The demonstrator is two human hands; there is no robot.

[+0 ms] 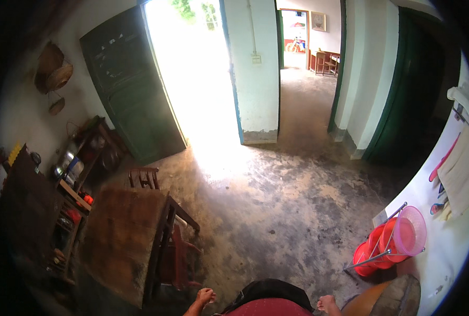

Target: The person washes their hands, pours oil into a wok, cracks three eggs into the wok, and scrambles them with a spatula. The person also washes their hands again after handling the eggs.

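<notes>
At the bottom of the head view, my left hand [206, 295] hangs loosely curled, and nothing shows in it. It is nearest to a red chair [181, 256] beside a worn wooden table [122, 233]. My right hand [326, 303] also hangs curled at the other side of my body, with no object visible in it. Close to it stands a rounded brown vessel [363, 298] topped by a dark lid [396, 296]. The two hands are far apart, with my red garment and a black item between them.
A metal rack [370, 262] holds red basins [386, 239] and a pink basket [412, 231] against the right wall, below a hanging towel [457, 170]. A dark door [134, 91] stands ajar by a bright doorway. Cluttered shelves [86, 166] line the left wall. Stained concrete floor [266, 209] lies ahead.
</notes>
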